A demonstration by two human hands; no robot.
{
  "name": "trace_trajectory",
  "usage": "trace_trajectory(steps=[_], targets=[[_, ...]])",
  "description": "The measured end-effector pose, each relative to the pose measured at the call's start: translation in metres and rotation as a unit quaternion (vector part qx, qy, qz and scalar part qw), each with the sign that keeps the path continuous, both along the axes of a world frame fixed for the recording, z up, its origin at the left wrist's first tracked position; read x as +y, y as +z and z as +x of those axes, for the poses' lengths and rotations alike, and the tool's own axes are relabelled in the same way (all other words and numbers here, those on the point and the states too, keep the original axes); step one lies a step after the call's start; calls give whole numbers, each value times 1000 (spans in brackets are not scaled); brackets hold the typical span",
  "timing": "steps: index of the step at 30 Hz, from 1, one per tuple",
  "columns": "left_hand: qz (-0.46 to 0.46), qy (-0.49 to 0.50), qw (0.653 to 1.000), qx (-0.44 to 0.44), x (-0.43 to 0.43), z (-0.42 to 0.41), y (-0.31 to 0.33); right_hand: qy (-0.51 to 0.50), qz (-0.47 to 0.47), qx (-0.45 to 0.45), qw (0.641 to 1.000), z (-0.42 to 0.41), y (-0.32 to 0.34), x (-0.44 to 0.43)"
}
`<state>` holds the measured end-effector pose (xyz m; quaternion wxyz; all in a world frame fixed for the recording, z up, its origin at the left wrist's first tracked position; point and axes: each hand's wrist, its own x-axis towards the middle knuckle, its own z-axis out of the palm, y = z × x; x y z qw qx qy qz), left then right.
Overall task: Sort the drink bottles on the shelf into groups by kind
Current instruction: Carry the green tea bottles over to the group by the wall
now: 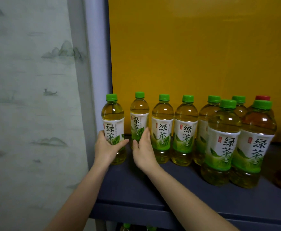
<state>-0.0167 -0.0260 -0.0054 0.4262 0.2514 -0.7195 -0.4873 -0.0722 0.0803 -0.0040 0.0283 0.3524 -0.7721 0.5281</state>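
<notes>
Left hand (106,149) has fingers and thumb wrapped round the end green tea bottle (113,127), which stands upright on the blue shelf (136,189). Right hand (144,147), at its 3 o'clock, is flat-fingered and holding nothing, just in front of the second bottle (139,117). Can't tell if it's touching.

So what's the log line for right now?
left hand: grips leftmost green tea bottle | right hand: open, by second bottle
</notes>
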Motion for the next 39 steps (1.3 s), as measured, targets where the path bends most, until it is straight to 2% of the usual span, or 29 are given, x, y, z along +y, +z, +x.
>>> trace_trajectory(steps=[5,12,18,23,26,32,39], targets=[[3,-20,1000,14,-1,4,-2,-84,-36,-41,995,-12,6,-29],[-12,-102,995,-13,-17,24,-5,-140,-36,-52,988,-28,6,-43],[-38,-69,997,-5,-14,40,-2,-105,-12,-37,994,-12,9,-32],[-29,-81,996,-9,-9,58,-2,-39,-13,-10,999,14,7,1],[-68,-92,993,-17,3,68,-2,5,-26,-4,1000,29,4,29],[-44,-254,965,-42,23,78,-1,20,-44,-13,999,40,3,93],[-48,-292,954,-37,47,54,-3,-36,-52,2,998,28,-4,142]])
